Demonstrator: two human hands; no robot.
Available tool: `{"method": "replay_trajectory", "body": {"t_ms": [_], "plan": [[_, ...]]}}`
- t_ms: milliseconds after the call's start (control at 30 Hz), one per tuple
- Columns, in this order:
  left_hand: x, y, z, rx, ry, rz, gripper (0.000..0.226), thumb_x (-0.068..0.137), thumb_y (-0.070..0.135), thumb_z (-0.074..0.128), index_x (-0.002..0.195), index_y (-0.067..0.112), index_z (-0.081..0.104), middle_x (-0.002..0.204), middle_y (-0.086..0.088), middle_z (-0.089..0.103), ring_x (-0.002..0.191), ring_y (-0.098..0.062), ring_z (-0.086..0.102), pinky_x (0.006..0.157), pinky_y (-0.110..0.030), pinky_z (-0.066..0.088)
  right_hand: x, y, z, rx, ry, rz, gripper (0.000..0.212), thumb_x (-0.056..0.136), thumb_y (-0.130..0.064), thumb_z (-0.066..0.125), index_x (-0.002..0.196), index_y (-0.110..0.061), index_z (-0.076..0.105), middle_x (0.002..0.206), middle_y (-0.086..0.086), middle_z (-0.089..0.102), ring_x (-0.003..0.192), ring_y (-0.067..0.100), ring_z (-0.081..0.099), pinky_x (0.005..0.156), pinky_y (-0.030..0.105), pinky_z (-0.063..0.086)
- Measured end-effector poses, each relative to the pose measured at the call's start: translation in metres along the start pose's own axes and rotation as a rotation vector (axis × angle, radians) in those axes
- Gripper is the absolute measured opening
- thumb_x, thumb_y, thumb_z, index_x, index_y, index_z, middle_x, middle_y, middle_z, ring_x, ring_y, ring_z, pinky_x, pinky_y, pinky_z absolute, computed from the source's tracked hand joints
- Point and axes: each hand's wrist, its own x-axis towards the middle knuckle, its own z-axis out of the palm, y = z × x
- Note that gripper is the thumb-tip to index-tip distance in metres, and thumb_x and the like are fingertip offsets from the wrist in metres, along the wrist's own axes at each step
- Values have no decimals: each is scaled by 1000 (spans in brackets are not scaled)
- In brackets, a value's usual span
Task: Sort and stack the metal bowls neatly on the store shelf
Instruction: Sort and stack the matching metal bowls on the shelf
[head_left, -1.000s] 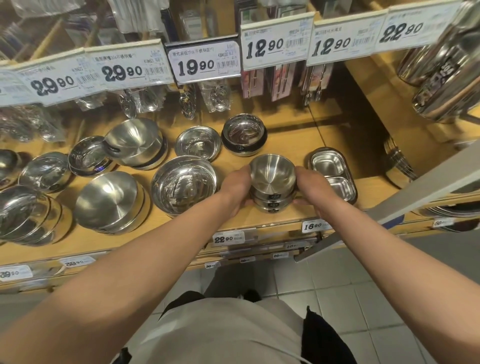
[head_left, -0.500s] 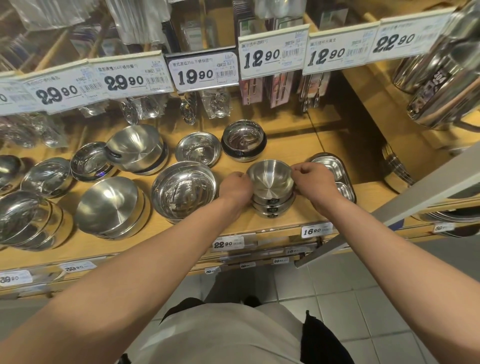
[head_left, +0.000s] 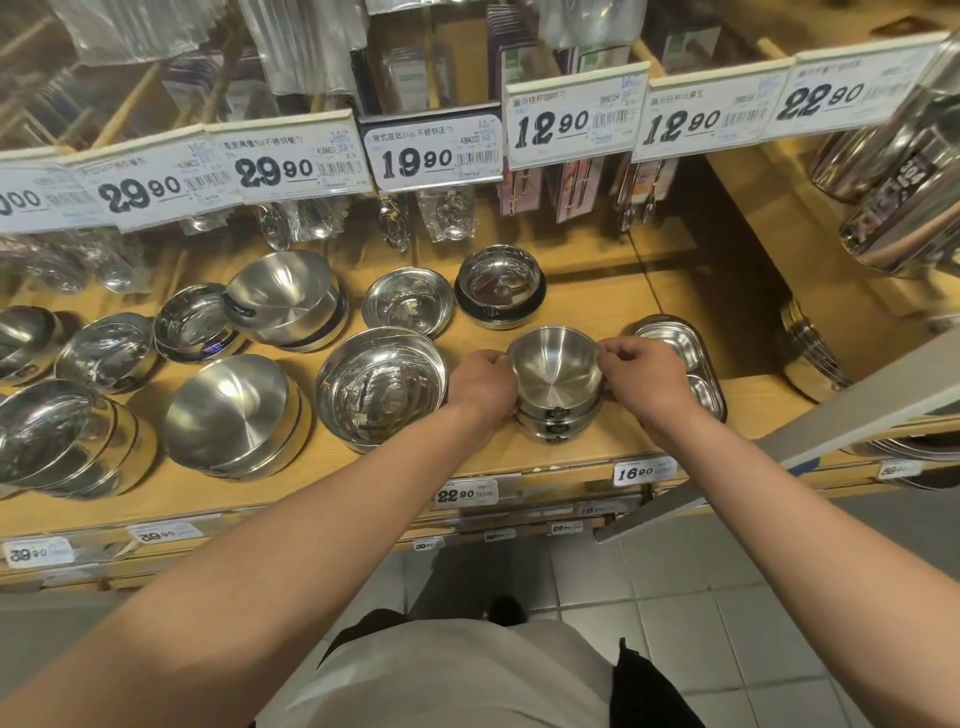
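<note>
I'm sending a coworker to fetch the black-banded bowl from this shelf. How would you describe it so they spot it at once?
On the wooden shelf, look under the 19.90 price tag, toward the back. The black-banded bowl sits there alone, right of a shallow steel dish. Only it has a dark band around its outside.

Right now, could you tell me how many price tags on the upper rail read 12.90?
2. Both hang side by side on the upper rail, right of centre: the first 12.90 tag next to the 19.90 tag, the second 12.90 tag just right of it.
</note>
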Motion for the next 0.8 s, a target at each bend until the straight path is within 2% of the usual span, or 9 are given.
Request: {"method": "replay_trajectory", "body": {"t_ms": [167,267,300,333,400,533,633,700,800], "plan": [[-10,5,-4,40,-17,38,25,102,25,47,106,12,67,105,-12,73,86,-26,65,79,-37,57,-3,-4,-5,-39,8,0,20,98,-18,57,87,-18,75,92,4,74,87,30,71,84,49,59],[-19,17,-13,70,-17,126,28,101,29,49,121,16,64,115,-1,67,105,-25,64,86,-35,54,-8,-15,-12,-91,68,-45,22,99,-19,54,98,-10,74,86,5,71,72,17,61,66,31,53],[-22,23,-18,85,-22,167,26,100,28,49,117,17,65,112,0,67,99,-21,65,84,-35,54,-11,-21,-13,-98,89,-65,22,100,-18,54,98,-10,74,87,7,71,70,14,58,62,26,48],[-25,30,-26,102,-27,215,19,100,28,48,104,20,66,102,1,67,88,-17,64,78,-34,54,-13,-27,-15,-92,105,-81,22,100,-17,54,98,-9,74,88,10,71,70,14,57,62,25,46],[-31,46,-47,109,-39,287,20,100,29,48,85,26,61,87,3,65,78,-20,64,74,-36,55,-17,-40,-15,-63,115,-111,22,99,-15,54,96,-2,72,92,18,70,71,21,59,67,30,49],[-34,64,-111,31,-56,320,22,99,31,53,96,22,73,95,-5,73,87,-23,69,90,-47,60,-22,-64,-1,-39,56,-159,29,99,-19,55,102,6,67,100,28,66,72,31,56,72,40,53],[-21,61,-161,-24,-9,291,17,100,25,57,103,19,72,100,-5,73,84,-20,68,78,-39,61,-21,-78,20,-46,41,-141,24,95,-19,58,90,2,69,104,23,68,74,31,62,78,43,55],[-11,52,-192,-64,18,243,16,99,19,57,102,11,70,98,-4,71,80,-18,64,75,-34,58,-18,-86,35,-82,30,-106,21,94,-22,60,86,-7,73,94,11,74,85,32,69,79,44,57],[3,34,-224,-87,23,185,13,95,14,60,91,4,68,93,-13,72,91,-27,66,95,-50,57,-9,-95,50,-134,-1,-71,20,95,-29,61,82,-23,75,80,-10,74,84,20,72,70,32,56]]}}
